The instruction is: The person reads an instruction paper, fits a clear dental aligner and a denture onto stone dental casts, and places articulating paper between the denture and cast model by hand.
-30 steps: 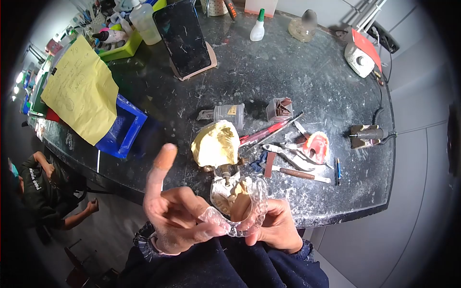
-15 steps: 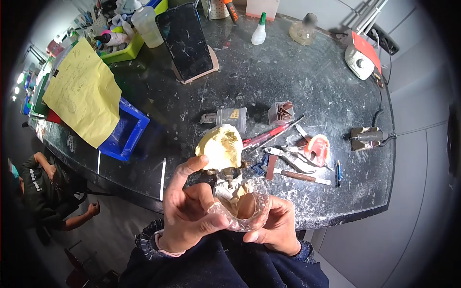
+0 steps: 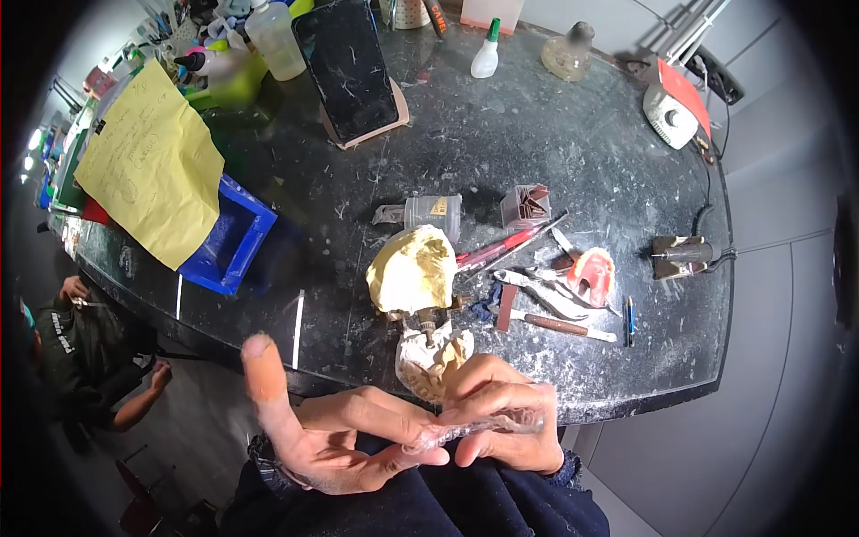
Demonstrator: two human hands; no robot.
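Between my two hands is a clear, bumpy dental plate (image 3: 490, 424), seen nearly edge-on close to my body. My left hand (image 3: 344, 438) pinches its left end between thumb and fingers, while the index finger sticks up and away. On the other side, my right hand (image 3: 506, 407) grips it with the thumb below and fingers curled over the top. Just beyond my hands stands a brass-coloured articulator (image 3: 429, 322). It carries a yellow plaster cast (image 3: 412, 268) tilted back and a pale lower cast with teeth (image 3: 429, 362), partly covered by my right fingers.
A pink denture (image 3: 591, 276), pliers (image 3: 546, 294), a wooden-handled knife (image 3: 559, 327) and red tweezers (image 3: 501, 251) lie to the right. Farther back are a phone (image 3: 347, 72) and a blue tray (image 3: 255, 246) under a yellow paper (image 3: 152, 170). A person (image 3: 89, 358) sits at left.
Both hands have come down toward my body, and the clear plate has tipped from showing its hollow to edge-on. My left index finger has moved away from the yellow cast. The lower cast is uncovered more.
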